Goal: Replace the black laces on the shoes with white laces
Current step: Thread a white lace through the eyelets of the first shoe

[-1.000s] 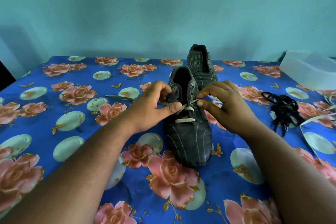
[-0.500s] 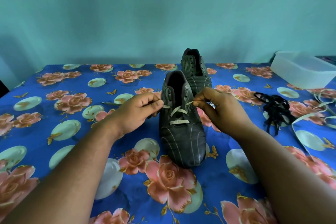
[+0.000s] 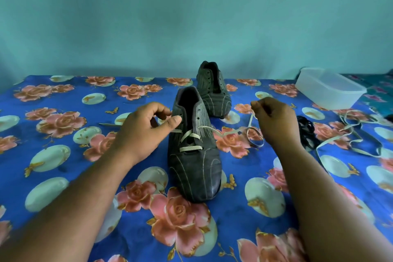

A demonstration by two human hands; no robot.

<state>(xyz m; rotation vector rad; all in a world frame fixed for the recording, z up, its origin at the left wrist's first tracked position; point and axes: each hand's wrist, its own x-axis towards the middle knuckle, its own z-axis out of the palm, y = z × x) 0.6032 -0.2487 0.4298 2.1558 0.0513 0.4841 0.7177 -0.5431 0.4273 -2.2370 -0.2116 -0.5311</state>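
Head view: right hand [image 3: 274,121] pinches the white lace [image 3: 225,130], drawing slack sideways through the near shoe [image 3: 194,155]; left hand [image 3: 144,130], fingers loosely curled, steadies its collar.

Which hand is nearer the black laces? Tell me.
Right. The right hand sits just left of the black laces, pinching the white lace; the left hand is beyond the near shoe.

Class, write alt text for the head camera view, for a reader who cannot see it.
A right hand pinches a white lace pulled sideways from a dark shoe laced only at its lowest eyelets, while the left hand rests at the shoe's side. Behind stands a second, unlaced shoe; black laces and a plastic box lie to the right on a floral cloth.
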